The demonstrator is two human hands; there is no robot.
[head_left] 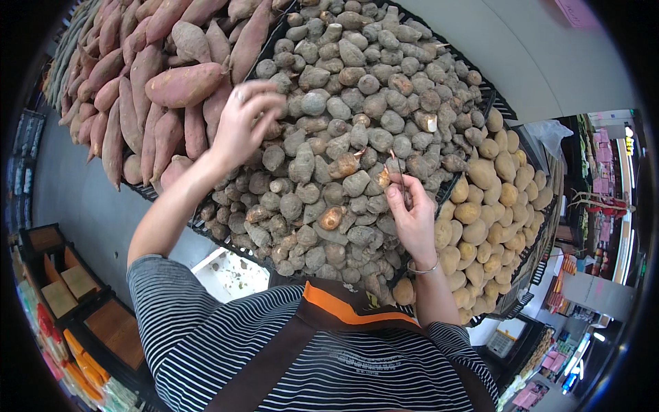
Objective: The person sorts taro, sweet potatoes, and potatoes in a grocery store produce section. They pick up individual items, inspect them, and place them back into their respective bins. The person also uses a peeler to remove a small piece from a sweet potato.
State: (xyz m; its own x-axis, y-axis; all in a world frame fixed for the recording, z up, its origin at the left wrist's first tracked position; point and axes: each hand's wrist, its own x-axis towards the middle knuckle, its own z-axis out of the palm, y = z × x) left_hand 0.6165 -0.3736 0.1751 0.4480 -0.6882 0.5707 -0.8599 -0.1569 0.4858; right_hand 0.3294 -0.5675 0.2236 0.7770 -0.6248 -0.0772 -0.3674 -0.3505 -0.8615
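A broad heap of small brown taro corms (307, 193) fills a black crate in front of me. My left hand (247, 116) is raised over the heap's left side, fingers apart and slightly blurred, with nothing seen in it. My right hand (412, 206) pinches a thin, dark, narrow item (402, 177) between thumb and fingers; its exact kind is not clear. Just beyond those fingertips lies a taro corm with an orange-brown patch (383, 177). Another peeled-looking corm (330, 218) rests nearer my body, and one with a white cut end (427, 122) lies farther off.
Sweet potatoes (185, 85) are piled at the left, potatoes (476, 226) at the right. A black crate edge (458, 64) bounds the taro at the far side. A white bin (231, 273) with scraps stands below the crate, by my left side. A clear plastic bag (548, 135) hangs at the right.
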